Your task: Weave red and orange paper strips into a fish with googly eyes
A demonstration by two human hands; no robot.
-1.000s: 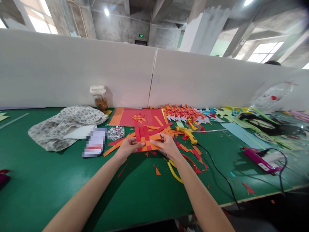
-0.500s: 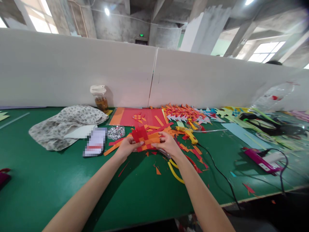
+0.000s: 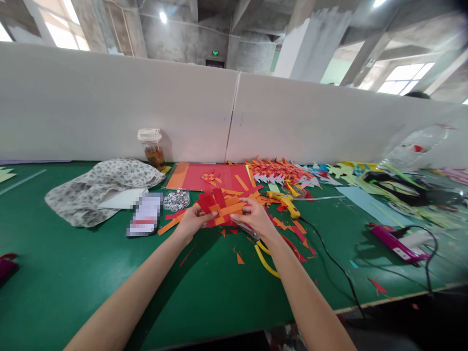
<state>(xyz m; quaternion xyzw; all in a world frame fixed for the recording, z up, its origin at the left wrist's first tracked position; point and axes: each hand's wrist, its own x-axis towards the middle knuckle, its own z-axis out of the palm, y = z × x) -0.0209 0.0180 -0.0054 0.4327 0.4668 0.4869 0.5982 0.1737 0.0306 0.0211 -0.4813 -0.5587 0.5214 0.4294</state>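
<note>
Both hands hold a weave of red and orange paper strips (image 3: 224,212) above the green table. My left hand (image 3: 192,222) pinches its left side, thumb in front near the middle. At the right end, my right hand (image 3: 254,218) grips the orange strips between thumb and fingers. Red strip ends fan out at the upper left of the weave. Under my right hand lie scissors (image 3: 266,258) with yellow and red handles, their blades partly hidden. Loose orange and red strips (image 3: 171,223) are scattered behind and beside the hands.
A yellow glue gun (image 3: 288,202) with a black cord lies right of the hands. Behind are a red sheet (image 3: 193,175) bearing a paper fish and a heap of woven fish (image 3: 274,170). A phone (image 3: 145,214), a bag of googly eyes (image 3: 176,200) and a lidded cup (image 3: 152,148) stand left.
The red strip ends on the weave's left have spread apart, and the orange strips lie at a different slant. Both hands keep nearly the same place and still grip the weave.
</note>
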